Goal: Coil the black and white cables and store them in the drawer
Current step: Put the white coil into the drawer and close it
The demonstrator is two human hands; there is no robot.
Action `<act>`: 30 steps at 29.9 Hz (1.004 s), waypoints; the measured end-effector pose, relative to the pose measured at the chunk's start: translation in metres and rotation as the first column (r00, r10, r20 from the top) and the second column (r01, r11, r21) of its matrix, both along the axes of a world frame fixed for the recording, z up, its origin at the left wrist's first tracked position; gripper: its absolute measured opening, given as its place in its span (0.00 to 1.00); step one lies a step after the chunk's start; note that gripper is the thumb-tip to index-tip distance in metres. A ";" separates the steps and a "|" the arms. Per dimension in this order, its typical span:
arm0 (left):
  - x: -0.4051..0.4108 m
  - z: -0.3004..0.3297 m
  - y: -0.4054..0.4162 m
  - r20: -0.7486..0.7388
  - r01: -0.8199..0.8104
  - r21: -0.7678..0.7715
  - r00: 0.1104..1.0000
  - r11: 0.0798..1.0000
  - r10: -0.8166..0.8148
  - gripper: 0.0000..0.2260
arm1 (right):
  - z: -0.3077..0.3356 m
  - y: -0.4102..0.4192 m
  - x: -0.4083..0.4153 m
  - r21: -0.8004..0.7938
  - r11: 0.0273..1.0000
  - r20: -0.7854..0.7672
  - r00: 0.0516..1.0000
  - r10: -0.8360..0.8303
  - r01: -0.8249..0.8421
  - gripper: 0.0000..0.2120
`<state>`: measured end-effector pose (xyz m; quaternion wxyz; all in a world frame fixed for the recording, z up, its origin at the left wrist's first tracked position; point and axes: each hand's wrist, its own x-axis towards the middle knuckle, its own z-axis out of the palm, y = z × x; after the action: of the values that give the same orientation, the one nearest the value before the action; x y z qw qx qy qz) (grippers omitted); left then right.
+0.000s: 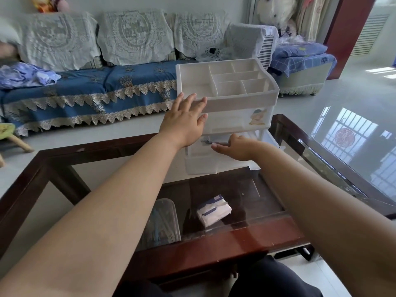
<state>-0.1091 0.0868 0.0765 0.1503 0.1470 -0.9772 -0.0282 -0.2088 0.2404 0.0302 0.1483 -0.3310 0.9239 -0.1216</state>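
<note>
One white plastic organizer (pixel 227 99) stands on the glass top of the table (pixel 214 239), near its far edge and about in the middle of that edge. Its top tray is divided into six open compartments, and a small cartoon sticker (pixel 258 117) is on the front at the right. The left hand (pixel 185 118) lies flat against the upper front left corner of the organizer, with straight, slightly spread fingers touching the rim of the tray and the thumb against the front below it. The lower drawer (pixel 205 159) is pulled out toward the person, and the right hand (pixel 234 146) is over it, just below the left hand; its fingers point left and are stretched out, and they hold nothing that I can see. Inside the drawer, under the left hand's wrist and just beside the right fingertips, a small dark shape (pixel 206 142) shows; it may be the black cable, but it is too blurred to tell, and I cannot make out a white cable. On the shelf under the glass lie one tissue pack (pixel 214 210) and one clear plastic box (pixel 160 224), nearer to the table's front edge. Behind the table stands one sofa (pixel 90 84) with a blue cover.
</note>
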 end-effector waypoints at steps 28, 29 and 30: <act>0.002 0.000 0.004 0.023 -0.006 0.009 1.000 1.000 0.006 0.26 | -0.025 0.022 0.011 -0.035 0.980 -0.574 0.807 0.141 -0.196 0.23; 0.003 0.000 0.004 0.023 -0.007 0.011 1.000 1.000 0.006 0.26 | -0.023 0.019 0.010 -0.032 0.981 -0.566 0.813 0.139 -0.190 0.23; 0.002 0.000 0.003 0.021 -0.007 0.014 1.000 1.000 0.007 0.26 | -0.022 0.016 0.008 -0.027 0.983 -0.568 0.812 0.135 -0.183 0.23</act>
<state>-0.1068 0.0902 0.0761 0.1391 0.1518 -0.9780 -0.0329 -0.2006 0.2567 0.0087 -0.1350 -0.4338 0.8898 -0.0427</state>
